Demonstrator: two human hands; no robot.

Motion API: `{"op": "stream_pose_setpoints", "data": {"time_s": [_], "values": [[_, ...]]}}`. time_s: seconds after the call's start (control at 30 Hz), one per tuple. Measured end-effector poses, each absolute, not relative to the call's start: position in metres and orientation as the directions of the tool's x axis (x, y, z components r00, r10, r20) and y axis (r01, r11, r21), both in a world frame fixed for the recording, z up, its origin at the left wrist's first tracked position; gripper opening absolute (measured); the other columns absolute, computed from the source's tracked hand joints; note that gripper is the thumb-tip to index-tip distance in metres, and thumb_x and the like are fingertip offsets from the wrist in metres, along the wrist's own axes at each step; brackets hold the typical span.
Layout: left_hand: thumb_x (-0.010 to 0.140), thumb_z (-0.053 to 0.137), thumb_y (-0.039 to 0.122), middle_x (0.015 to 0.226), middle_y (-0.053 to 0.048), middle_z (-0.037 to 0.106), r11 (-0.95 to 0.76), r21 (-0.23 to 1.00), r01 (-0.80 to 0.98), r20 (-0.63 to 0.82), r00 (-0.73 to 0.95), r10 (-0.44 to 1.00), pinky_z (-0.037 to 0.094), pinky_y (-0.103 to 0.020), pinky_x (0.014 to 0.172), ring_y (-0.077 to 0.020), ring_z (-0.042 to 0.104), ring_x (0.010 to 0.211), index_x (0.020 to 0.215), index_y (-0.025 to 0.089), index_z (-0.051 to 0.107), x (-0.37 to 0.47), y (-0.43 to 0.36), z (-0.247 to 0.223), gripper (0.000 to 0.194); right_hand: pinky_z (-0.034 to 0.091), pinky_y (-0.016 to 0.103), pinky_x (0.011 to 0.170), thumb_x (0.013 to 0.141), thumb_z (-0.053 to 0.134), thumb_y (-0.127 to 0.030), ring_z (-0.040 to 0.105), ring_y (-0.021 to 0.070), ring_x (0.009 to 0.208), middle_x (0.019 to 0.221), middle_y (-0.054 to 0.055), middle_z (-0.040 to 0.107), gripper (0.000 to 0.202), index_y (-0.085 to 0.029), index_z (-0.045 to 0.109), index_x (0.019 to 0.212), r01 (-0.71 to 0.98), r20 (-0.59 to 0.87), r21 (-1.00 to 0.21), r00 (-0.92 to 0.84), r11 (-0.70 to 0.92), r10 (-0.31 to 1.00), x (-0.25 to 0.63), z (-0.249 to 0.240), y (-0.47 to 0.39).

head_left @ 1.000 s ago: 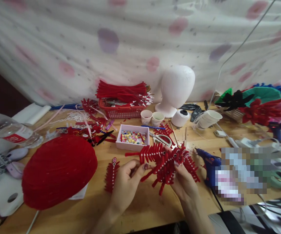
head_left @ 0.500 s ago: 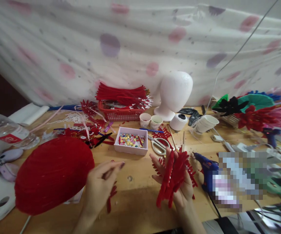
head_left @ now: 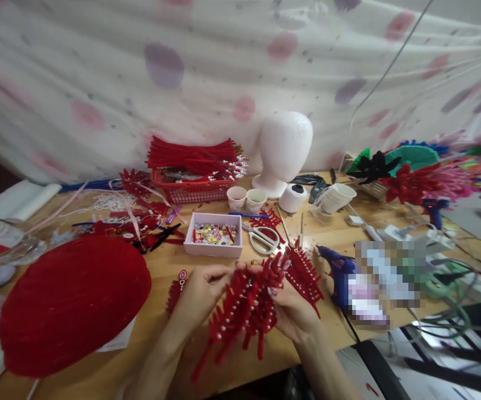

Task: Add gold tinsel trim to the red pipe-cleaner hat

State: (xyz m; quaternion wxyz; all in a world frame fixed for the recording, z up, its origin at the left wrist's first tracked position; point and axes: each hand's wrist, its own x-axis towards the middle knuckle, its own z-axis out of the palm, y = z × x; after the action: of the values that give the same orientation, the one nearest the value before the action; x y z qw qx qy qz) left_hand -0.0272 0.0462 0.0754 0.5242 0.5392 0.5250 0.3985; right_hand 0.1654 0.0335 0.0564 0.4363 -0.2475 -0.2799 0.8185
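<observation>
A red fuzzy piece edged with white beads (head_left: 244, 305) hangs between my two hands above the front of the table. My left hand (head_left: 209, 283) pinches its upper left edge, the fingertips partly behind the red material. Wrapped round its right side is my right hand (head_left: 292, 308), thumb in front. Another red beaded piece (head_left: 305, 272) lies just beyond my right hand. Beside my left wrist a smaller red piece with a ringed gem (head_left: 176, 291) rests on the wood. A large red rounded form (head_left: 76, 303) stands to the left.
Behind my hands are a white box of gems (head_left: 213, 236), scissors (head_left: 263, 240), paper cups (head_left: 256, 200) and a white foam head (head_left: 286, 147). A red basket (head_left: 199, 191) stands further back. On the right lies a blue glue gun (head_left: 340, 272) among cables.
My left hand has moved right and taken hold of the red beaded piece. The piece has turned, showing its beads, and my right hand has closed on it. The view has shifted right.
</observation>
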Motion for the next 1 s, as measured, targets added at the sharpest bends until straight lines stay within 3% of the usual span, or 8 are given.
{"op": "stream_pose_setpoints", "data": {"time_s": [0.1, 0.17, 0.27, 0.4, 0.53, 0.67, 0.9, 1.0], "values": [[0.077, 0.07, 0.045, 0.074, -0.005, 0.076, 0.071, 0.986, 0.15, -0.045, -0.172, 0.984, 0.053, -0.03, 0.071, -0.0235, 0.069, 0.079, 0.079, 0.019, 0.08, -0.049, 0.045, 0.081, 0.028, 0.055, 0.025, 0.086, 0.071, 0.085, -0.026, 0.072, 0.0174, 0.095, 0.116, 0.007, 0.074, 0.041, -0.022, 0.076, 0.11, -0.525, -0.2, -0.694, -0.517, -0.493, 0.832, 0.162, 0.067, 0.035], [0.075, 0.074, 0.043, 0.078, -0.004, 0.078, 0.009, 0.98, 0.199, 0.047, -0.273, 0.961, 0.054, -0.028, 0.07, -0.0217, 0.07, 0.077, 0.081, 0.021, 0.081, -0.055, 0.039, 0.092, 0.024, 0.055, 0.022, 0.081, 0.072, 0.085, -0.025, 0.073, 0.0143, 0.088, 0.106, 0.006, 0.077, 0.042, -0.021, 0.075, 0.112, -0.506, -0.227, -0.707, -0.499, -0.494, 0.836, 0.16, 0.07, 0.035], [0.074, 0.075, 0.036, 0.081, -0.002, 0.079, -0.082, 0.944, 0.319, 0.137, -0.153, 0.979, 0.056, -0.028, 0.068, -0.0197, 0.07, 0.073, 0.081, 0.025, 0.081, -0.042, 0.028, 0.11, 0.014, 0.055, 0.023, 0.081, 0.071, 0.086, -0.024, 0.072, 0.0127, 0.08, 0.093, 0.003, 0.079, 0.037, -0.02, 0.076, 0.106, -0.504, -0.217, -0.731, -0.468, -0.46, 0.857, 0.158, 0.072, 0.035], [0.073, 0.075, 0.026, 0.092, -0.001, 0.079, -0.1, 0.917, 0.387, 0.102, 0.016, 0.995, 0.058, -0.029, 0.073, -0.0199, 0.072, 0.08, 0.092, 0.027, 0.079, -0.011, 0.024, 0.117, 0.02, 0.056, 0.024, 0.074, 0.069, 0.088, -0.026, 0.07, 0.0123, 0.069, 0.08, 0.001, 0.077, 0.027, -0.019, 0.077, 0.093, -0.495, -0.168, -0.779, -0.427, -0.385, 0.888, 0.155, 0.071, 0.032], [0.076, 0.072, 0.025, 0.09, 0.0, 0.078, -0.115, 0.863, 0.492, 0.096, 0.064, 0.993, 0.057, -0.029, 0.071, -0.0184, 0.07, 0.076, 0.096, 0.026, 0.076, -0.003, 0.028, 0.112, 0.021, 0.057, 0.029, 0.073, 0.07, 0.087, -0.031, 0.07, 0.0151, 0.07, 0.08, 0.002, 0.076, 0.03, -0.017, 0.075, 0.095, -0.444, -0.159, -0.831, -0.388, -0.335, 0.908, 0.156, 0.07, 0.029], [0.078, 0.069, 0.023, 0.101, -0.001, 0.078, -0.095, 0.879, 0.468, 0.021, 0.162, 0.987, 0.056, -0.031, 0.077, -0.0205, 0.071, 0.088, 0.099, 0.027, 0.075, -0.008, 0.032, 0.111, 0.022, 0.056, 0.031, 0.076, 0.069, 0.087, -0.031, 0.07, 0.0171, 0.073, 0.083, 0.003, 0.076, 0.033, -0.016, 0.074, 0.096, -0.376, -0.152, -0.878, -0.368, -0.296, 0.917, 0.158, 0.068, 0.029], [0.082, 0.062, 0.019, 0.085, -0.001, 0.074, -0.197, 0.875, 0.442, 0.109, 0.216, 0.97, 0.051, -0.029, 0.075, -0.0173, 0.067, 0.08, 0.08, 0.022, 0.074, -0.009, 0.036, 0.11, 0.013, 0.056, 0.032, 0.079, 0.069, 0.086, -0.03, 0.07, 0.0163, 0.074, 0.082, 0.001, 0.076, 0.033, -0.018, 0.074, 0.098, -0.304, -0.181, -0.901, -0.388, -0.31, 0.904, 0.16, 0.063, 0.029], [0.084, 0.061, 0.023, 0.072, 0.0, 0.069, -0.171, 0.897, 0.407, 0.091, 0.208, 0.974, 0.045, -0.025, 0.059, -0.0137, 0.059, 0.063, 0.079, 0.02, 0.071, -0.013, 0.036, 0.11, 0.012, 0.056, 0.035, 0.082, 0.069, 0.086, -0.031, 0.071, 0.0174, 0.077, 0.084, 0.001, 0.076, 0.037, -0.019, 0.073, 0.102, -0.299, -0.187, -0.902, -0.375, -0.31, 0.908, 0.162, 0.062, 0.029]]}}
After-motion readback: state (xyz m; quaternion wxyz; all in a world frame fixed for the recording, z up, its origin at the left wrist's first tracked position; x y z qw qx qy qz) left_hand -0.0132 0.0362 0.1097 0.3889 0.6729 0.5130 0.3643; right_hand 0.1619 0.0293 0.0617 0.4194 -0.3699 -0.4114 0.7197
